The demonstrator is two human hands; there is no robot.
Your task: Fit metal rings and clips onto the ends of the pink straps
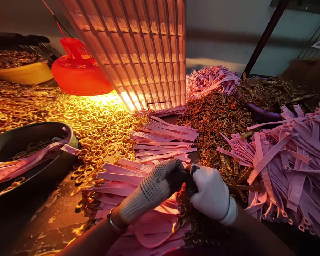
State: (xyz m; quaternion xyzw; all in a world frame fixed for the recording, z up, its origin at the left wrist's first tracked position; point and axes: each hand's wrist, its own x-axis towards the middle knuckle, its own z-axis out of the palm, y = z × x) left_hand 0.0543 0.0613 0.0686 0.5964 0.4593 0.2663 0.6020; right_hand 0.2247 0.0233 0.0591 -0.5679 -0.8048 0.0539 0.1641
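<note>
My left hand [160, 181], in a dotted knit glove with dark fingertips, is closed at the middle of the view. Against it, fingertip to fingertip, my right hand [209, 192] in a white glove is closed too. Whatever the fingers pinch between them is hidden in shadow. Below and behind the hands lie pink straps [165, 138], spread in rows over the work surface. Gold rings [104, 121] are heaped to the left, and darker chain-like metal pieces [216, 124] are piled just beyond my right hand.
A red lamp [81, 73] hangs low over the rings, beside a tall ribbed translucent panel [149, 53]. At left stands a dark basin [66, 142] holding straps, with a yellow basin [24, 74] behind. A large strap heap [290, 160] rises at right.
</note>
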